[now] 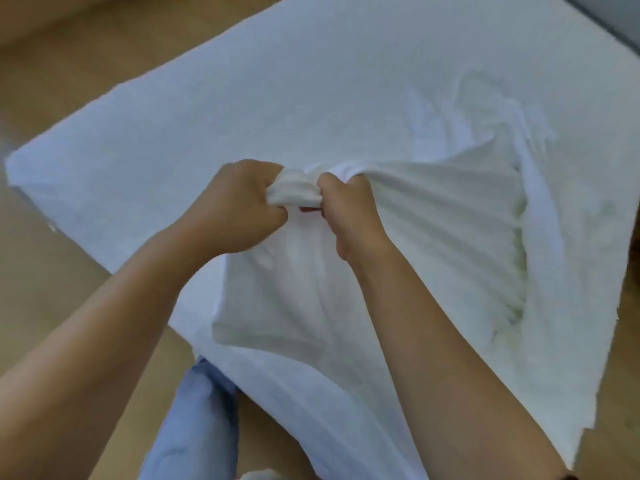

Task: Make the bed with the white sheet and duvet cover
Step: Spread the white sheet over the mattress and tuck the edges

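A white mattress [277, 98] lies on the floor and fills most of the head view. On its near right part lies white bedding [433, 230], bunched and creased; I cannot tell whether it is the sheet or the duvet cover. My left hand [235, 206] and my right hand [349, 216] grip a gathered wad of this cloth, side by side, lifted a little above the mattress. Folds run from the wad to the right and down towards me.
Wooden floor [52, 98] surrounds the mattress on the left and near sides. My leg in light blue trousers [194, 420] stands by the near corner. A grey edge [609, 15] shows at the top right.
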`<state>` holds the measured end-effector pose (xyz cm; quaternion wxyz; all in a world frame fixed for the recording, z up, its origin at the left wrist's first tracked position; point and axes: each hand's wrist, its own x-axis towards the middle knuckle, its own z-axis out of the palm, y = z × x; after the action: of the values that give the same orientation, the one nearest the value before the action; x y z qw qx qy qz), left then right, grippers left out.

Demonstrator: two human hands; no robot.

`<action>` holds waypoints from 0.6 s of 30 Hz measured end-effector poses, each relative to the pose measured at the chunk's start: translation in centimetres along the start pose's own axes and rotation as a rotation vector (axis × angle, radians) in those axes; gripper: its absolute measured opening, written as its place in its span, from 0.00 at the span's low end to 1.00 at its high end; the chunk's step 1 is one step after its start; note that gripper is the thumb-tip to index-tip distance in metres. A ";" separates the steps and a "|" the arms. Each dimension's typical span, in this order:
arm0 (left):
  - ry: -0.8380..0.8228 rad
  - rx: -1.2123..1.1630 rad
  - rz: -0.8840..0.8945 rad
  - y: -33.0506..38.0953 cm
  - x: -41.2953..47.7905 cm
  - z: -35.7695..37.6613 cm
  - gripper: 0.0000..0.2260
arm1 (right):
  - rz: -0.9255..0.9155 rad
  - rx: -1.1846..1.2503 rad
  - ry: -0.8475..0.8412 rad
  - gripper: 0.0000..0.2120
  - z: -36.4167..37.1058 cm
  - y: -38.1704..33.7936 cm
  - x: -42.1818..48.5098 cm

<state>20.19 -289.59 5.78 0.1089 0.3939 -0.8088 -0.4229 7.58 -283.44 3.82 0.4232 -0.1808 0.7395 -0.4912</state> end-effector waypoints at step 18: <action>0.280 -0.406 -0.960 -39.9 13.0 -17.1 0.41 | 0.024 -0.369 -0.141 0.24 38.1 -9.3 23.3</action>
<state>41.97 -322.58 -16.43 0.0839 0.7429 -0.4174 -0.5165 23.38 -325.41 -4.49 0.4396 -0.2806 0.7874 -0.3286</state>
